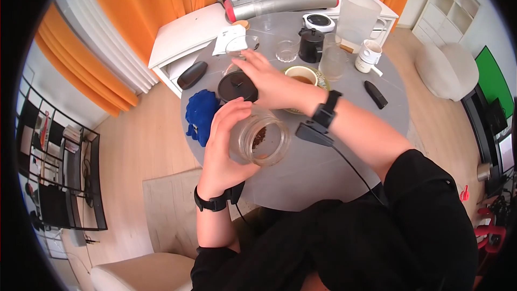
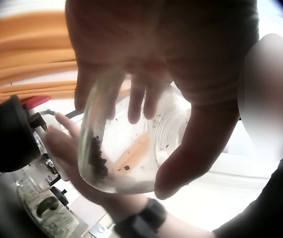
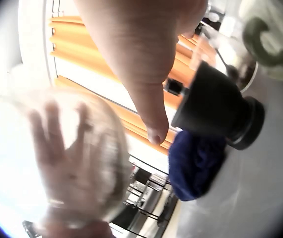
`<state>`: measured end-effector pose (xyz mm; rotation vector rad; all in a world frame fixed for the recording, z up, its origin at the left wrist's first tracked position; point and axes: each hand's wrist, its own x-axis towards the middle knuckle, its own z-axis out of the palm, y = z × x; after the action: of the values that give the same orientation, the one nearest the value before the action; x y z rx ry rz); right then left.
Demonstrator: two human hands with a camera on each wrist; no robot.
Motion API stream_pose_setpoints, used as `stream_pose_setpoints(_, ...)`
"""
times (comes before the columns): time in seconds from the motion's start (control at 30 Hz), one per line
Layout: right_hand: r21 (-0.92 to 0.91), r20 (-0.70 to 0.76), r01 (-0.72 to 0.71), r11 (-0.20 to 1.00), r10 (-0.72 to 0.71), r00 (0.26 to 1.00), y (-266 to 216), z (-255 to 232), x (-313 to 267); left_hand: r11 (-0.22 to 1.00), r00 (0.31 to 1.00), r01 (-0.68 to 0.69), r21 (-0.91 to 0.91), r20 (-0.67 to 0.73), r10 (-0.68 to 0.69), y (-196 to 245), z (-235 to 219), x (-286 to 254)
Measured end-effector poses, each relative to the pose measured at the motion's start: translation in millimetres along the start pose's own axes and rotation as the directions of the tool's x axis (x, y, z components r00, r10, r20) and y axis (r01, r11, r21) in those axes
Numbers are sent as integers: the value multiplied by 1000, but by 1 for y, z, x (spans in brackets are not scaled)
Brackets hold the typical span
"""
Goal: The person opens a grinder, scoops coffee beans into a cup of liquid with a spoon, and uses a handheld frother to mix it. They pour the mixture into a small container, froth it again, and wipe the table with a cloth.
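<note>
My left hand grips a clear glass jar, fingers and thumb spread round its side. The jar is tilted with its mouth toward me. Dark crumbled dry leaves lie along the inside of its wall. My right hand reaches over the table with fingers extended and thumb straight. It overlaps the edge of a black footed bowl with a small knob above its rim. Beyond its fingertips is clear glassware. In the right wrist view the thumb points down beside the black bowl, apart from it.
A blue cloth and a dark oval case lie at the left. Past my right hand stand a cup of brown liquid on a patterned plate, a black moka pot, a tall glass and white cups. An espresso machine is behind.
</note>
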<state>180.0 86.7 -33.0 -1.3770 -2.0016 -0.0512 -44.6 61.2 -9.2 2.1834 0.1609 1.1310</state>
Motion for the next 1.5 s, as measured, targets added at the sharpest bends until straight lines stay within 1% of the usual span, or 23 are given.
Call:
stream_pose_setpoints(0.03, 17, 19, 38, 999, -39, 999, -8, -33, -7, 997, 1000, 19, 79, -6, -18, 0, 2, 0)
stream_pose_setpoints(0.1, -75, -97, 21, 997, -28, 995, -4, -80, -32, 996, 999, 36, 80, -2, -36, -2, 6, 0)
stream_pose_setpoints(0.2, -167, -328, -392, 905, 324, 888, 34, -125, -96, 994, 998, 66, 85, 3, -66, -2, 14, 1)
stream_pose_setpoints(0.23, -33, -372, -541, 840, 492, 787, 51, -132, -120, 993, 996, 83, 82, 4, -84, -1, 18, 1)
stream_pose_setpoints(0.27, -27, -348, -642, 766, 595, 724, 56, -140, -139, 994, 997, 81, 79, 9, -82, -2, 22, 1)
stream_pose_setpoints(0.3, -26, -351, -645, 764, 597, 721, 56, -140, -151, 991, 994, 112, 67, 4, -113, -4, 26, 2)
stream_pose_setpoints(0.37, -14, -216, -709, 705, 691, 690, 55, -134, -172, 988, 989, 144, 59, -1, -145, -8, 35, 3)
stream_pose_setpoints(0.43, -117, -129, -664, 739, 651, 748, 46, -119, -173, 981, 990, 136, 141, 4, -138, -13, 42, 5)
stream_pose_setpoints(0.5, -120, -71, -681, 723, 677, 732, 42, -103, -169, 978, 986, 168, 123, -40, -165, -7, 52, 12)
stream_pose_setpoints(0.6, 62, 45, -716, 696, 714, 698, 49, -90, -164, 973, 981, 182, 138, -84, -172, -4, 62, 20)
stream_pose_setpoints(0.73, 250, 64, -687, 683, 696, 715, 63, -103, -156, 976, 987, 151, 157, -73, -141, -16, 70, 26)
stream_pose_setpoints(0.8, 145, -160, -676, 723, 691, 705, 54, -123, -146, 976, 982, 180, 123, -74, -172, -21, 76, 32)
stream_pose_setpoints(0.83, 147, -144, -674, 724, 689, 710, 53, -130, -142, 978, 980, 195, 77, -63, -191, -23, 79, 36)
stream_pose_setpoints(0.9, 206, -438, -451, 868, 494, 751, 52, -142, -133, 979, 981, 192, 68, -57, -188, -31, 85, 41)
stream_pose_setpoints(1.03, 403, -441, -355, 843, 519, 732, 45, -174, -126, 974, 974, 224, 27, -26, -223, -43, 93, 39)
stream_pose_setpoints(1.1, 652, -405, -222, 725, 581, 706, 38, -181, -132, 972, 972, 236, -20, -8, -236, -48, 93, 36)
stream_pose_setpoints(1.13, 661, -388, -233, 713, 591, 707, 33, -179, -137, 969, 972, 236, -72, 12, -235, -49, 94, 33)
stream_pose_setpoints(1.23, 588, -386, -214, 780, 503, 773, 28, -173, -150, 951, 967, 254, -179, 25, -253, -45, 100, 34)
stream_pose_setpoints(1.3, 296, -363, 78, 952, 37, 931, 31, -169, -155, 952, 965, 263, -157, 61, -257, -45, 99, 35)
stream_pose_setpoints(1.33, 284, -343, 145, 948, -41, 939, 28, -168, -151, 962, 966, 252, -103, 88, -243, -46, 100, 34)
stream_pose_setpoints(1.37, 291, -334, 131, 948, -28, 942, 25, -168, -150, 970, 966, 237, -50, 116, -230, -46, 101, 33)
stream_pose_setpoints(1.43, 265, -295, 228, 937, -146, 944, 19, -166, -150, 960, 957, 273, -66, 124, -263, -46, 100, 32)
stream_pose_setpoints(1.5, 249, -294, 188, 950, -110, 949, 9, -165, -152, 939, 931, 331, -96, 197, -308, -47, 95, 31)
